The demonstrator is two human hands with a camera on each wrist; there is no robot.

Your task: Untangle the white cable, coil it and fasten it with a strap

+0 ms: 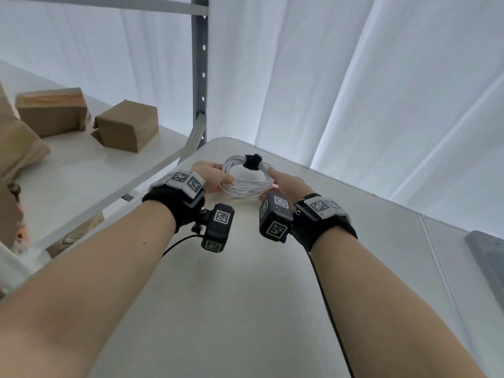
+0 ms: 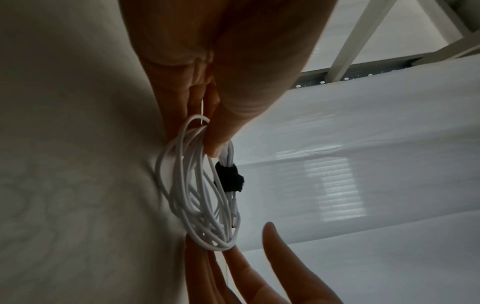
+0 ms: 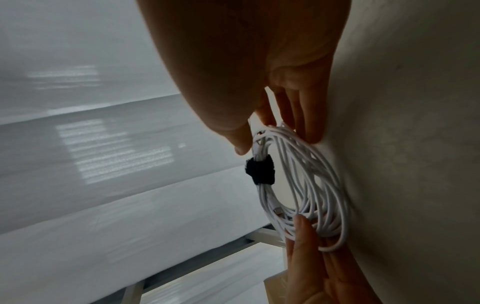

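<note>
The white cable [image 1: 246, 184] is wound into a coil at the far end of the white table [image 1: 245, 282]. A black strap [image 1: 252, 161] is wrapped round its far side. My left hand [image 1: 211, 175] pinches the coil's left end between thumb and fingers [image 2: 218, 131]. My right hand [image 1: 282, 184] lies at the right end with straight fingers [image 3: 309, 127] against the loops and the thumb beside the bundle near the strap [image 3: 259, 171]. The strapped side of the coil [image 2: 197, 185] is tilted up off the table. A connector end is tucked among the loops.
A grey metal shelf post [image 1: 200, 64] stands left of the table. Two cardboard boxes [image 1: 51, 111] [image 1: 128, 125] sit on the white shelf beside it. White curtains [image 1: 354, 77] hang behind. A grey flat object [image 1: 488, 257] lies at the table's right edge.
</note>
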